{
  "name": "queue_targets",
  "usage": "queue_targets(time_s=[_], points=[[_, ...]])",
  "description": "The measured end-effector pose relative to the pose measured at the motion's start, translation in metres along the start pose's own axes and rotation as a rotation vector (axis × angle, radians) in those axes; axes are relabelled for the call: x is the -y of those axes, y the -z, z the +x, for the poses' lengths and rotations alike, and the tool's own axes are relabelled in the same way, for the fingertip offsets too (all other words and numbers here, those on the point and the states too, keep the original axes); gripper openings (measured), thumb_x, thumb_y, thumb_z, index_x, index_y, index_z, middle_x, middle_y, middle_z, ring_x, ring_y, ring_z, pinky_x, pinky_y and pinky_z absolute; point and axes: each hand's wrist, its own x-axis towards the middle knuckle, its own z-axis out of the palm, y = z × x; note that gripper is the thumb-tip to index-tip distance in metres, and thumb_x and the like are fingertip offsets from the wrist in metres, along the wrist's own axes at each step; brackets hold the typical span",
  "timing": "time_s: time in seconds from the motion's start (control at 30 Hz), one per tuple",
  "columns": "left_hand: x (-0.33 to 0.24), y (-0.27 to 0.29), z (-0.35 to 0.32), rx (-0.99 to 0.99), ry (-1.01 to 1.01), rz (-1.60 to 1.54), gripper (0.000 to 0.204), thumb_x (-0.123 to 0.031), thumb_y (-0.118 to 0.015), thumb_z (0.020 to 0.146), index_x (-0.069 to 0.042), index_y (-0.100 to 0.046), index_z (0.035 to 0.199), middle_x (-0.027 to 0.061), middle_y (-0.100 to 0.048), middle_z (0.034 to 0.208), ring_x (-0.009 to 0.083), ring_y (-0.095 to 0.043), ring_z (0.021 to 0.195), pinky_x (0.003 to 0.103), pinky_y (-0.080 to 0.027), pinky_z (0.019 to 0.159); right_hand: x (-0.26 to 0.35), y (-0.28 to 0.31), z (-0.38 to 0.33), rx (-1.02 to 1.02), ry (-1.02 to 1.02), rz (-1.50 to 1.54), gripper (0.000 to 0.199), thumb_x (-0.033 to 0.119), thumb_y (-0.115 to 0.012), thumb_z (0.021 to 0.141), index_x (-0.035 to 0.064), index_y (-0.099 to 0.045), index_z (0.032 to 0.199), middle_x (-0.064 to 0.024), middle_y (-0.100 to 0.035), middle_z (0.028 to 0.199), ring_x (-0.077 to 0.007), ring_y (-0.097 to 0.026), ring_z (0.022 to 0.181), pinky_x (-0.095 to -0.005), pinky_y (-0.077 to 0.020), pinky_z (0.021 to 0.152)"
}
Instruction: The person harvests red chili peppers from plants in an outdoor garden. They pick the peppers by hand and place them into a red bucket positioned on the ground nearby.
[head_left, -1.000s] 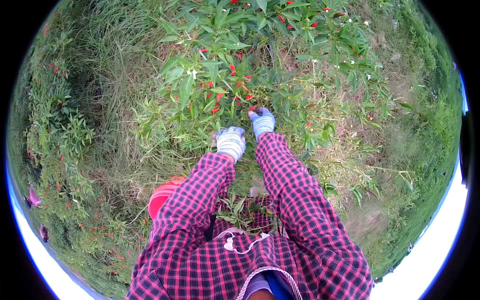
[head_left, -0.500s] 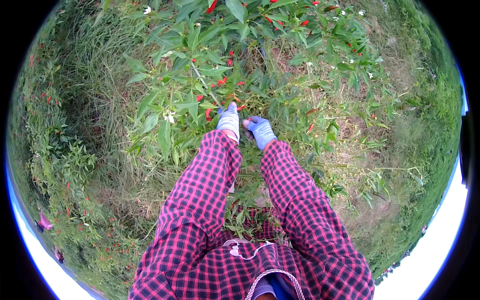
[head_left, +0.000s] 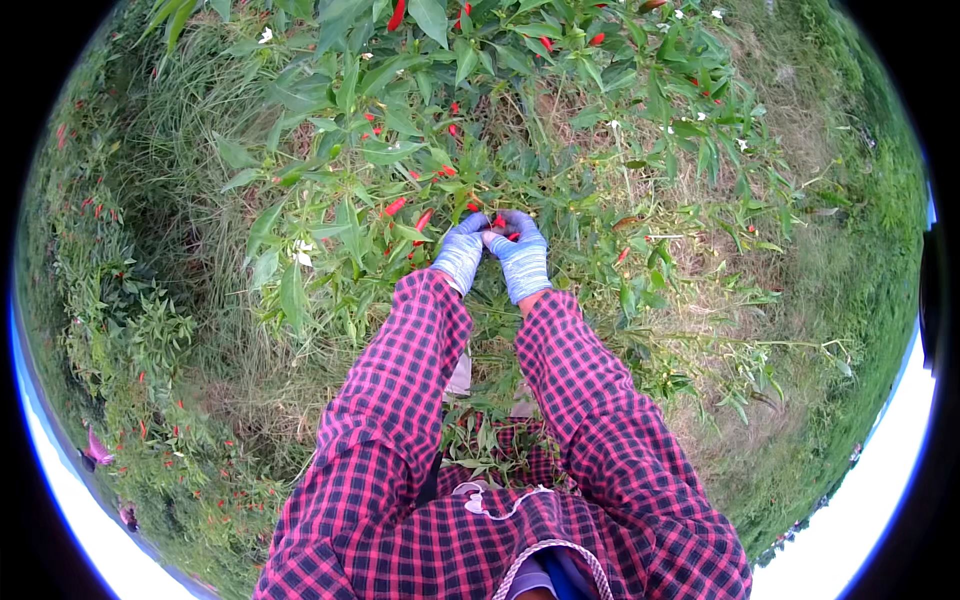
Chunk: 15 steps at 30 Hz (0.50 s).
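Note:
My two hands, in pale blue-grey knit gloves, meet among the stems of a chili plant (head_left: 390, 75). Red chili peppers (head_left: 501, 224) show between the curled fingers of my right hand (head_left: 522, 262), which is closed around them. Close against it, my left hand (head_left: 461, 256) has its fingers bent inward at the plant; whatever they pinch is hidden. Just above the left fingertips hangs another red chili (head_left: 473, 207). A longer red chili (head_left: 424, 220) and a slanting one (head_left: 395, 206) hang to the left of that hand.
Leafy branches with white flowers (head_left: 302, 252) and more red chilies spread ahead and to both sides. Dry grass (head_left: 720, 270) covers the ground on the right. Other chili plants (head_left: 130, 300) stand at the far left. Cut leaves (head_left: 485, 450) lie close to my body.
My right hand has moved up and inward with its fingers now curled around red chilies. My left hand has turned toward it, and the nearby branches have shifted slightly left.

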Motion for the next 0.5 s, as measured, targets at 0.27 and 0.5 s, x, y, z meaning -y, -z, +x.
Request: queue_targets(time_s=[0.27,0.5], points=[[0.01,-0.01,-0.003,0.004,-0.045,-0.036,0.031,0.001,-0.043,0.074,-0.001,-0.049,0.104,0.0077,-0.054,0.098,0.0173,-0.052,0.09,0.029,-0.043,0.077,0.011,0.023,0.01,-0.028,-0.089,-0.234,0.019,0.018,-0.056,0.075,0.0008,-0.053,0.08,-0.002,-0.051,0.057,-0.0125,-0.047,0.046,-0.0242,-0.0387,0.044],[0.029,0.01,0.012,-0.361,-0.131,0.085,0.029,0.002,-0.046,0.074,0.0,-0.045,0.103,0.0127,-0.052,0.095,0.0222,-0.056,0.077,0.029,-0.049,0.06,-0.001,0.065,0.015,0.172,-0.373,0.864,0.014,0.018,-0.05,0.08,0.0066,-0.045,0.075,-0.0036,-0.045,0.058,-0.0123,-0.037,0.04,-0.0221,-0.0269,0.034]])
